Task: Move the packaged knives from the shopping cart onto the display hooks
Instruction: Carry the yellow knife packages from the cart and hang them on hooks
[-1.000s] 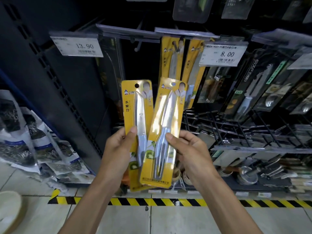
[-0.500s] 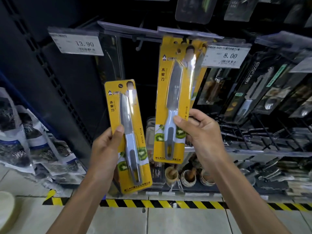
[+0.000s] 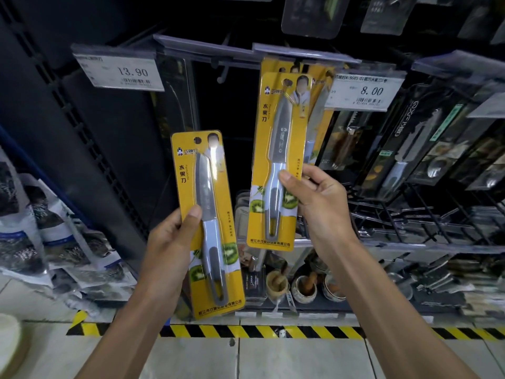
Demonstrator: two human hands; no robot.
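Now left grip (image 3: 166, 250) pinches the lower knife pack (image 3: 211, 192) mid-height, right grip (image 3: 319, 206) the higher pack (image 3: 276, 149).

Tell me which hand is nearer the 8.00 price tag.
Right. The right hand is below and left of the 8.00 price tag, gripping one knife pack; the left hand is lower and much farther left, gripping the other pack.

Bare forearms (image 3: 120, 335); short thumbnails (image 3: 195, 213) on left grip (image 3: 169, 242), right grip (image 3: 322, 209).

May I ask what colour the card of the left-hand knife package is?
Yellow card, printed with kiwi slices; head view.
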